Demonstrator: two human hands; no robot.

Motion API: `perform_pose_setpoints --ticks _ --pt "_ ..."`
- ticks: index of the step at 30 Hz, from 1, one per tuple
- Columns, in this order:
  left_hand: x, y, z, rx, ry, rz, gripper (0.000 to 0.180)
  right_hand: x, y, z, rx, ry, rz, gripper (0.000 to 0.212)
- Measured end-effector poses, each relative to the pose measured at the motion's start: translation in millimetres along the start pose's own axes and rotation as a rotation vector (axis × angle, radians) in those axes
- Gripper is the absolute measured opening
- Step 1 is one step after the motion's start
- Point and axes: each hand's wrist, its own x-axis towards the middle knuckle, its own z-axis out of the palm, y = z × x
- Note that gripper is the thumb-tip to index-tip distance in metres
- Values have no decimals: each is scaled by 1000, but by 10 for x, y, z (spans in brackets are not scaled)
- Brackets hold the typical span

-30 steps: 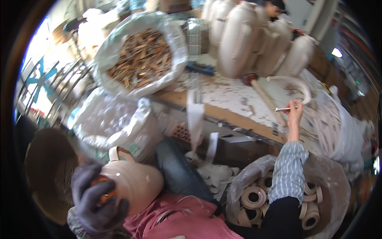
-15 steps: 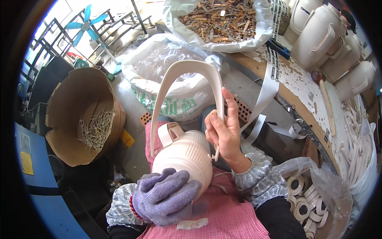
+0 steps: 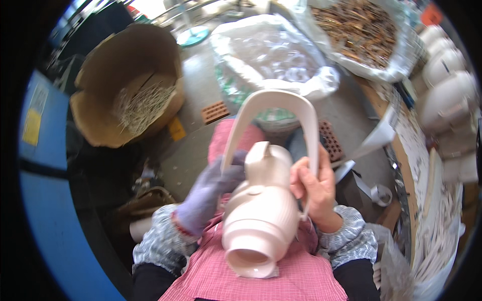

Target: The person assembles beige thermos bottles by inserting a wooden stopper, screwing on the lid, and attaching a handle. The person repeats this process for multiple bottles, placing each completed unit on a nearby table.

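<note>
A cream plastic thermos jug body (image 3: 263, 208) rests on my lap, its round open end tilted toward me. Over its far side arches a wide carrying handle (image 3: 273, 96), both legs reaching down along the jug's sides. My left hand (image 3: 208, 188), in a purple knit glove, closes around the handle's left leg; motion blurs its fingers. The bare fingers of my right hand (image 3: 317, 188) pinch the right leg close to its lower end, beside the jug wall. A smaller grip (image 3: 263, 155) stands up from the jug's far part.
At left stands a cardboard drum (image 3: 128, 55) with thin pale sticks, beside a blue cabinet (image 3: 45, 190). Ahead are a sack of clear plastic pieces (image 3: 276, 55) and a sack of brown scraps (image 3: 356, 30). Several cream jugs (image 3: 449, 98) line the right-hand bench.
The jug has turned so its open end faces me. My left hand has moved from the jug's body to the handle's left leg. The view has shifted leftward.
</note>
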Motion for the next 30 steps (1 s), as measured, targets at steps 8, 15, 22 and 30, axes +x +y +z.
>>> perform_pose_setpoints --ticks 8,15,22,30 --pt "-91 -307 160 -201 -115 4 20 -12 -133 -358 -132 -92 164 49" --pt "-101 -453 173 -156 -72 96 16 -25 -106 -365 -72 -112 204 38" --pt "-134 -455 346 -214 77 343 20 -91 8 -141 -129 18 -18 36" --pt "174 114 -134 53 -193 535 29 830 -163 63 -973 -241 -776 54"
